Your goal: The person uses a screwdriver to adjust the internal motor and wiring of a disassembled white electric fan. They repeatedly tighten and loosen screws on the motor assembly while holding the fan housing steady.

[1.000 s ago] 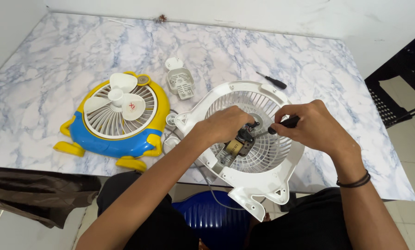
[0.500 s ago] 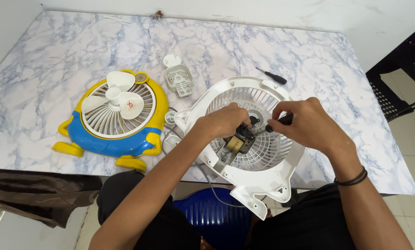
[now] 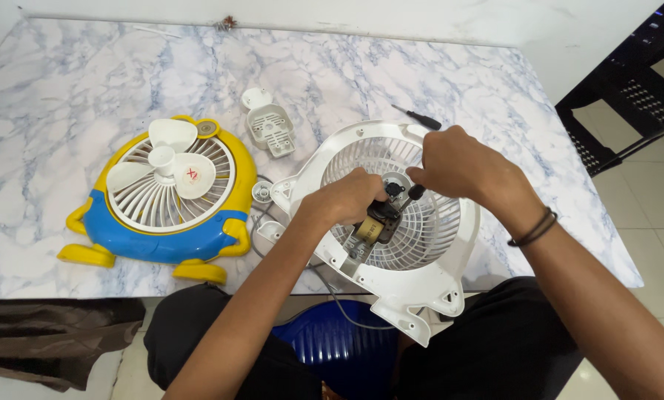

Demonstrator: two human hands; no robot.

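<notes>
On the marbled table, the left hand clamps the small black-and-brass motor against the round white plastic fan grille; the right hand pinches its black knob; slipping could strain the wiring.

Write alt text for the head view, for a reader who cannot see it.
Two bare hands work at the small motor in the middle of a white fan grille on a marbled table: the left hand steadies it, the right hand pinches a dark tool. A yellow-and-blue fan front, a white cover and a screwdriver lie nearby.
</notes>
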